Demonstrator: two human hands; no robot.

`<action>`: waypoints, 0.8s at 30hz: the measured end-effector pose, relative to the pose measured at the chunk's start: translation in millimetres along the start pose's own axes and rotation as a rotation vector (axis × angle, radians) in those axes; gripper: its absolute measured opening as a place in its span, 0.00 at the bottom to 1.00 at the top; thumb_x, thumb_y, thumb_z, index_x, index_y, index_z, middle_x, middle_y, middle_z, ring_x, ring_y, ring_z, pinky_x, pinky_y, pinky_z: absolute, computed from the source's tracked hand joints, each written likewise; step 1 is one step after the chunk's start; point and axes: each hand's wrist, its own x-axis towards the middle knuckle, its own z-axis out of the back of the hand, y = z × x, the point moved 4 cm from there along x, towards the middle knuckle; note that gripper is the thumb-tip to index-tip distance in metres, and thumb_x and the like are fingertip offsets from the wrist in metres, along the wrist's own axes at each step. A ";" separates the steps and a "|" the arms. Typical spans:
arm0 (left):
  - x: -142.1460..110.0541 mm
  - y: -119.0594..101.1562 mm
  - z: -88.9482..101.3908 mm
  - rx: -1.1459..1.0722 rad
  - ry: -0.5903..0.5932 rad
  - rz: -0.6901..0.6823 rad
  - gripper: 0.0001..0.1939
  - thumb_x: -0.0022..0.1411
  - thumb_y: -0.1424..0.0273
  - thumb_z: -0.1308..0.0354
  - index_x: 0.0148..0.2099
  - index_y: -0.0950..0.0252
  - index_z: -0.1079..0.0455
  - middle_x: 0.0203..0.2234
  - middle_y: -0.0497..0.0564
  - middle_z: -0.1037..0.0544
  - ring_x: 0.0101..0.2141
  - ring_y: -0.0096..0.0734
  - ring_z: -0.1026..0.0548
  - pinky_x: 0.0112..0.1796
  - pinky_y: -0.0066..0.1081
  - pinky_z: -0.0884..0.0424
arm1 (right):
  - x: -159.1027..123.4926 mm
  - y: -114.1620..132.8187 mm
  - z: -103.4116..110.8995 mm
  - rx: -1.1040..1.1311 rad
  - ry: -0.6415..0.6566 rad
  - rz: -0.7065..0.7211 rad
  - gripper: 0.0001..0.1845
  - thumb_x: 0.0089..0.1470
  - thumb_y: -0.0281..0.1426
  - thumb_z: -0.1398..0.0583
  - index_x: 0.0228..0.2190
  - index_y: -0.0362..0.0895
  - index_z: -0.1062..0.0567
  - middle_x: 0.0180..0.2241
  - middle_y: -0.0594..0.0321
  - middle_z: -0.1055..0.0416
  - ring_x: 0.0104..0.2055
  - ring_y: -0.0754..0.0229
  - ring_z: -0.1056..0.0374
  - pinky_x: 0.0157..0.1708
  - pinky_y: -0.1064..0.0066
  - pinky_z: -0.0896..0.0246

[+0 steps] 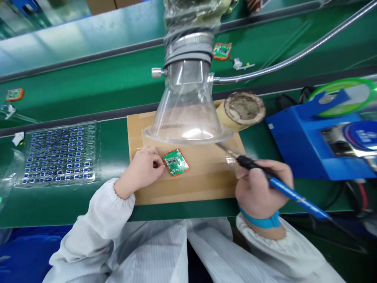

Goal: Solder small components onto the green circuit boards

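A small green circuit board [176, 162] with an orange rim lies on a brown cardboard mat [191, 184]. My left hand [144, 167] rests on the mat with its fingers curled, its fingertips pinching the board's left edge. My right hand [260, 184] is closed around a blue-handled soldering iron [282, 188]. The iron's metal tip points up and left, toward the rim of the clear funnel, and is apart from the board. A blue strap [262, 222] circles my right wrist.
A clear fume-extraction funnel [188, 110] on a duct hangs over the mat's far edge. A bamboo tube [240, 112] lies behind it. A blue soldering station [321, 141] stands right, a clear tray of small blue parts [60, 155] left. Other boards [221, 51] lie on the far belt.
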 end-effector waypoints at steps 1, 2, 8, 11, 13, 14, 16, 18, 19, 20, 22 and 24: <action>-1.4 -0.9 -1.0 0.011 0.005 -0.010 0.10 0.60 0.75 0.40 0.26 0.64 0.27 0.31 0.50 0.27 0.37 0.36 0.30 0.44 0.39 0.33 | 8.8 0.2 1.1 0.077 -0.043 0.027 0.12 0.54 0.42 0.35 0.36 0.48 0.25 0.23 0.70 0.31 0.22 0.62 0.35 0.25 0.67 0.38; -3.2 -2.1 -2.2 0.028 0.007 -0.022 0.09 0.60 0.74 0.40 0.27 0.64 0.27 0.32 0.51 0.27 0.39 0.37 0.30 0.45 0.40 0.32 | 17.4 0.3 1.3 0.144 -0.079 0.052 0.14 0.56 0.44 0.37 0.38 0.49 0.25 0.23 0.69 0.31 0.21 0.62 0.36 0.23 0.68 0.40; -15.4 4.3 4.1 -0.055 -0.023 -0.010 0.10 0.61 0.71 0.44 0.26 0.64 0.36 0.36 0.54 0.26 0.40 0.41 0.29 0.46 0.43 0.31 | 46.9 -11.8 -8.9 0.144 -0.090 -0.198 0.21 0.56 0.42 0.35 0.49 0.49 0.25 0.28 0.69 0.30 0.24 0.67 0.34 0.24 0.73 0.39; -19.2 19.9 13.3 -0.430 0.093 0.099 0.14 0.64 0.62 0.44 0.29 0.63 0.38 0.35 0.52 0.24 0.36 0.35 0.26 0.40 0.37 0.28 | 50.5 -14.4 -14.4 0.336 -0.135 -0.322 0.27 0.53 0.43 0.33 0.53 0.52 0.27 0.29 0.71 0.31 0.27 0.68 0.33 0.25 0.75 0.39; -22.7 29.8 19.1 -0.695 0.172 0.201 0.16 0.63 0.57 0.42 0.30 0.63 0.37 0.31 0.51 0.23 0.33 0.33 0.24 0.36 0.32 0.27 | 54.5 -13.8 -19.7 0.453 -0.176 -0.332 0.30 0.50 0.44 0.32 0.54 0.53 0.28 0.31 0.71 0.30 0.29 0.68 0.32 0.26 0.77 0.39; -24.3 34.3 22.6 -0.803 0.186 0.248 0.17 0.61 0.57 0.39 0.31 0.64 0.37 0.30 0.51 0.23 0.32 0.31 0.23 0.35 0.30 0.27 | 56.8 -14.3 -23.6 0.492 -0.179 -0.345 0.31 0.49 0.44 0.31 0.54 0.54 0.28 0.32 0.71 0.30 0.30 0.69 0.32 0.26 0.77 0.39; -25.4 43.2 31.9 -0.950 0.159 0.326 0.17 0.58 0.59 0.34 0.32 0.65 0.36 0.29 0.51 0.22 0.30 0.30 0.22 0.34 0.27 0.26 | 60.7 -17.9 -33.0 0.537 -0.154 -0.401 0.33 0.46 0.46 0.30 0.53 0.54 0.29 0.34 0.71 0.30 0.29 0.70 0.32 0.26 0.77 0.40; -21.2 52.9 46.4 -1.018 0.088 0.376 0.15 0.57 0.62 0.33 0.33 0.66 0.35 0.31 0.54 0.20 0.28 0.30 0.21 0.32 0.27 0.25 | 61.3 -23.5 -42.0 0.543 -0.118 -0.480 0.33 0.45 0.48 0.29 0.50 0.53 0.29 0.34 0.71 0.30 0.28 0.70 0.33 0.25 0.78 0.40; -16.2 58.0 56.2 -1.034 0.048 0.384 0.13 0.58 0.64 0.34 0.34 0.67 0.34 0.32 0.56 0.19 0.28 0.32 0.21 0.31 0.28 0.24 | 60.0 -26.0 -45.4 0.543 -0.106 -0.512 0.32 0.44 0.49 0.29 0.48 0.51 0.28 0.34 0.71 0.29 0.28 0.70 0.33 0.25 0.78 0.40; -9.1 63.1 67.7 -1.048 -0.001 0.379 0.11 0.59 0.66 0.36 0.35 0.67 0.33 0.33 0.58 0.19 0.29 0.34 0.20 0.31 0.30 0.23 | 57.7 -27.9 -48.1 0.540 -0.094 -0.535 0.30 0.43 0.49 0.29 0.45 0.50 0.28 0.34 0.71 0.29 0.28 0.70 0.34 0.25 0.78 0.40; 9.6 74.2 95.3 -1.075 -0.159 0.330 0.07 0.62 0.69 0.41 0.37 0.68 0.34 0.37 0.63 0.18 0.33 0.38 0.18 0.35 0.34 0.21 | 50.4 -29.0 -51.5 0.530 -0.062 -0.544 0.28 0.42 0.47 0.28 0.41 0.48 0.29 0.34 0.70 0.29 0.28 0.70 0.33 0.24 0.79 0.40; 26.8 87.2 123.0 -1.019 -0.419 0.271 0.05 0.63 0.70 0.45 0.40 0.68 0.34 0.44 0.65 0.19 0.41 0.42 0.18 0.44 0.39 0.21 | 40.6 -28.0 -53.5 0.507 -0.012 -0.527 0.29 0.41 0.43 0.27 0.42 0.48 0.30 0.33 0.71 0.30 0.28 0.69 0.32 0.24 0.78 0.40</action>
